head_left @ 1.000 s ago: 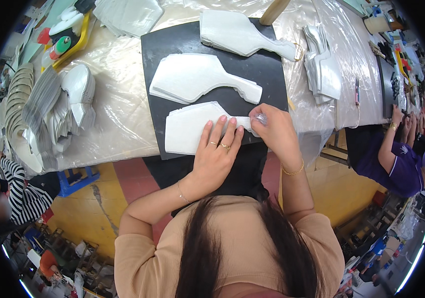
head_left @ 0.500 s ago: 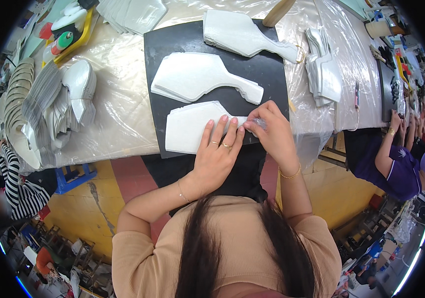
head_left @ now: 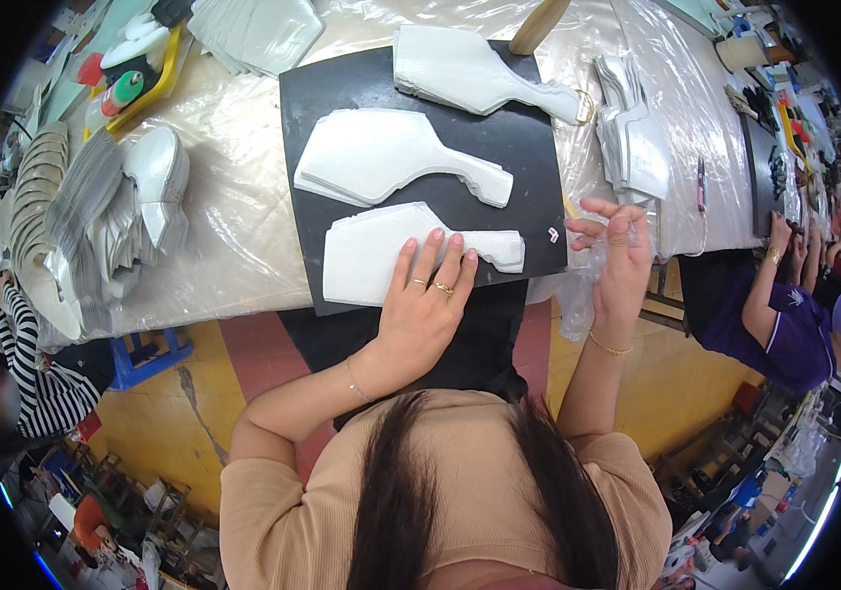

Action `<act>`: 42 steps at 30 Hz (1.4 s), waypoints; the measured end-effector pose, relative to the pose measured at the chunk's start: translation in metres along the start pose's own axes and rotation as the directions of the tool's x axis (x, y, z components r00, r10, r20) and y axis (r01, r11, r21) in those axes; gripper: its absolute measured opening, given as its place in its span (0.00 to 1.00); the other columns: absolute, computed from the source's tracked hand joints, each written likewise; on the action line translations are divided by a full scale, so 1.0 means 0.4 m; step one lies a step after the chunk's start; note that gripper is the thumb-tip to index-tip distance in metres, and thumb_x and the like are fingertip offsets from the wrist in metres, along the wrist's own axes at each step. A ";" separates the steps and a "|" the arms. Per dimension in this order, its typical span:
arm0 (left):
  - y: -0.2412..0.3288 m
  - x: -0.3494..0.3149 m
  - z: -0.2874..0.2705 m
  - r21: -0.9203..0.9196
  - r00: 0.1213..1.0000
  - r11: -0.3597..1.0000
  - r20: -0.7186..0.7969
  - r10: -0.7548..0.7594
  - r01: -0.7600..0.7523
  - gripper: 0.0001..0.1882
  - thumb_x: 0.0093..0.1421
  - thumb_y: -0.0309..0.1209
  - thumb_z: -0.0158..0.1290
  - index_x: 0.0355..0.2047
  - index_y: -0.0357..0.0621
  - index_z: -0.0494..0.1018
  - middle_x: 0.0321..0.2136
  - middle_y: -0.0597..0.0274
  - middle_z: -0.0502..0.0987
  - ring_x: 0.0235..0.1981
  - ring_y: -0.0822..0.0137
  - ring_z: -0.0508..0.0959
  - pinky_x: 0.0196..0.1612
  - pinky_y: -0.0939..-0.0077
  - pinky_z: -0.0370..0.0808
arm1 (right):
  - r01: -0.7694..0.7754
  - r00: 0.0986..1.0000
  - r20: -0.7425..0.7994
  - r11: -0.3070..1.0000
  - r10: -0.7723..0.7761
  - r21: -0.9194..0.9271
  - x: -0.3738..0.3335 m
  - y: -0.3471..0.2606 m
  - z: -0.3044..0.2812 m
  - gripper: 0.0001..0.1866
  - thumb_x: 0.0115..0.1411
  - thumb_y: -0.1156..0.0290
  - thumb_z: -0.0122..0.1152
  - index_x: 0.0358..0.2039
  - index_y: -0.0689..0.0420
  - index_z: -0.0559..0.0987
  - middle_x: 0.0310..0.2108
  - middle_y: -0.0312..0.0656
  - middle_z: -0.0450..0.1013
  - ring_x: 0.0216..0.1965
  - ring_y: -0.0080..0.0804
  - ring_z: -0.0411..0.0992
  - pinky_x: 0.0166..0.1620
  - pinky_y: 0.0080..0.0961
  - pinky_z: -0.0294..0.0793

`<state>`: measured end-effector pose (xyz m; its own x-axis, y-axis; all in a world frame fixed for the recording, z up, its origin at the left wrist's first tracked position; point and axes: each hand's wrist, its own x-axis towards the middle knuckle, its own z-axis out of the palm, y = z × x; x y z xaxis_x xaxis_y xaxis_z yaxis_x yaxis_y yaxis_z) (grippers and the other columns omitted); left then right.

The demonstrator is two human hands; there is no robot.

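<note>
My left hand [head_left: 427, 295] lies with spread fingers on the nearest stack of white handled-shape pieces [head_left: 354, 261], pressing it to a black mat [head_left: 539, 157]. Its narrow end shows just past my fingertips. My right hand [head_left: 622, 251] is raised beyond the mat's right edge, fingers apart and partly bent. Clear crumpled plastic [head_left: 578, 300] hangs against its palm and wrist; whether the fingers touch it is unclear. A tiny red-and-white scrap [head_left: 553, 235] rests on the mat between the hands. Farther up are a middle stack [head_left: 371, 147] and a far stack [head_left: 450, 69] of similar white pieces.
A wooden handle [head_left: 539, 27] stands at the mat's far edge. More white pieces [head_left: 632, 138] and a thin pen-like tool [head_left: 702, 187] lie to the right. Stacked curved pieces [head_left: 86, 187] and a yellow tray [head_left: 160, 84] with bottles stand left. Co-workers sit at both sides.
My right hand has left the narrow end of the nearest stack and moved right, its fingers opening from a pinch. The small scrap now shows on the mat. My left hand stays on the stack.
</note>
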<state>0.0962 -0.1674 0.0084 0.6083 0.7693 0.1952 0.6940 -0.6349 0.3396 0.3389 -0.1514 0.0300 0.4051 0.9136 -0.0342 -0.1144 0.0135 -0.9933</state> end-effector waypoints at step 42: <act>-0.264 0.133 -0.230 -0.844 0.680 0.391 -0.044 -0.732 0.366 0.10 0.54 0.25 0.63 0.36 0.36 0.78 0.30 0.61 0.77 0.24 0.71 0.72 0.31 0.78 0.71 | 0.330 0.881 0.436 0.899 -0.184 -0.288 -0.031 -0.084 0.268 0.06 0.57 0.76 0.66 0.36 0.62 0.81 0.31 0.40 0.75 0.33 0.27 0.73 0.38 0.21 0.71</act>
<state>0.0197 -0.0529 0.0675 -0.1114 0.9909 -0.0751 0.1691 0.0934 0.9812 0.2404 -0.1197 0.0757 -0.0171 0.9796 0.2003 0.2923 0.1965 -0.9359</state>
